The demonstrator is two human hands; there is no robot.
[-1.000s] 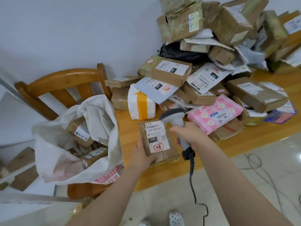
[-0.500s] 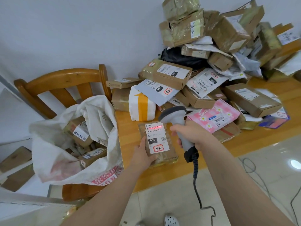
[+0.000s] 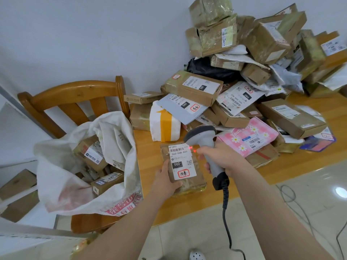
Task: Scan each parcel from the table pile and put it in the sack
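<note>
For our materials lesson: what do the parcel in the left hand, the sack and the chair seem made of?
Parcel: brown cardboard, seemingly wrapped in glossy clear tape, judging by shiny wrinkles; matt paper label on top.
Sack: probably woven plastic, white with red print, holding stiff folds.
Chair: varnished wood, showing grain and sheen.

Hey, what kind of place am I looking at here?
Likely a small parcel sorting point: labelled parcels piled on a wooden table, a handheld scanner, a half-filled sack on a chair.
</note>
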